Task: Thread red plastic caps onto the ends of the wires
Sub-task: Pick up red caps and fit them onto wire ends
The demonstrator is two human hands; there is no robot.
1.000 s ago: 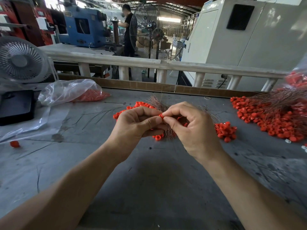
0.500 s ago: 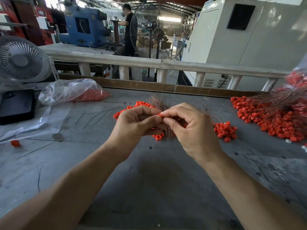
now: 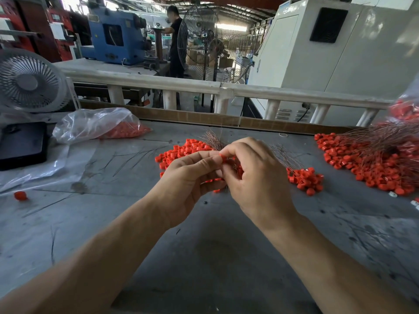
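My left hand (image 3: 188, 177) and right hand (image 3: 256, 177) pinch one red cap (image 3: 221, 157); fumbling it off the thin wire could drop it

My two hands: left hand (image 3: 186, 177), right hand (image 3: 256, 177). Three red cap piles (image 3: 181, 150), one stray cap (image 3: 20, 196), two fans (image 3: 29, 81), one cap bag (image 3: 97, 124).

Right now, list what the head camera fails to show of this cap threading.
- Red cap: mostly covered by fingertips of left hand and right hand.
- Wire end entering it: too thin, hidden behind the fingers.
- Bag of caps: cut off by the right edge.
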